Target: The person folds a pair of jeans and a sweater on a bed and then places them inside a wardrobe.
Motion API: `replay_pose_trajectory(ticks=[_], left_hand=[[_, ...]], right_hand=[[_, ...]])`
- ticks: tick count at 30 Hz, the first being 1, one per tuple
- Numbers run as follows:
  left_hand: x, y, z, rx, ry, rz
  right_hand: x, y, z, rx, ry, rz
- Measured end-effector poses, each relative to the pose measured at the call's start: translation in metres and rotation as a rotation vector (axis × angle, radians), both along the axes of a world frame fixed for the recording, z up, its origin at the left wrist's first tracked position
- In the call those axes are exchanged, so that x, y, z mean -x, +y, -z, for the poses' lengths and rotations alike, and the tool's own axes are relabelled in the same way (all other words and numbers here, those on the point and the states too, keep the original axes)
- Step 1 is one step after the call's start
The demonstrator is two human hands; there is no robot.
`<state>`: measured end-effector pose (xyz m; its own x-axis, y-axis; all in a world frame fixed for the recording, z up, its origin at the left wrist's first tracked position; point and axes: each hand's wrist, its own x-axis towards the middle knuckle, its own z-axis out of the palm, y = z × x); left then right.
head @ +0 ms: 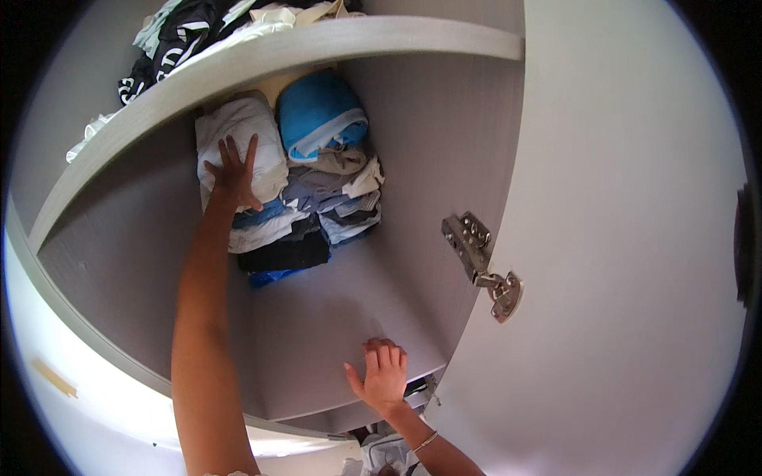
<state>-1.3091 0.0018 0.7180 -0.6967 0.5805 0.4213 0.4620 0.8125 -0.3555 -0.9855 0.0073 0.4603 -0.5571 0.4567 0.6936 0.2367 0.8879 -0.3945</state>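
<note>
My left hand (235, 177) reaches deep into the wardrobe with fingers spread, on folded white cloth (268, 143) at the top of the left stack. Beneath that lie a blue denim piece (259, 215), more white cloth, a black folded garment (286, 254) and a bright blue piece. Beside it, the right stack has a rolled blue cloth with a light border (321, 113) on top of grey, cream and striped folded clothes (342, 190). Near the front of the shelf floor (309, 369), my right hand (384, 372) rests with fingers bent and thumb out, holding nothing visible.
An upper shelf (357, 38) holds piled black and white clothes (184, 41). On the right stands the opened wardrobe door (619, 208), with a metal hinge (476, 256) jutting at its edge. Below the shelf, grey items (384, 452) show partly.
</note>
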Motion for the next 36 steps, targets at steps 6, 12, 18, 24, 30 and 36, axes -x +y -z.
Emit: replay_pose_trajectory(ticks=[6, 12, 18, 24, 30, 36], left_hand=[[0.031, -0.019, -0.003, -0.035, 0.154, 0.112], [0.056, -0.019, -0.031, -0.023, 0.163, 0.208], [0.066, -0.021, -0.047, -0.236, 0.016, 0.362], [0.048, -0.01, -0.062, -0.202, -0.048, 0.324], [0.03, 0.002, -0.055, -0.173, 0.021, 0.146], [-0.022, -0.008, -0.053, -0.336, 0.138, 0.176]], right_hand=[[0.002, -0.005, 0.005, 0.016, -0.01, -0.029], [-0.001, -0.003, 0.001, -0.007, -0.013, -0.003], [0.001, 0.0, 0.005, 0.015, 0.029, -0.004], [0.0, 0.001, 0.002, 0.026, 0.045, 0.007], [-0.002, 0.0, 0.002, -0.023, 0.019, 0.02], [-0.002, -0.001, -0.002, -0.069, 0.036, -0.017]])
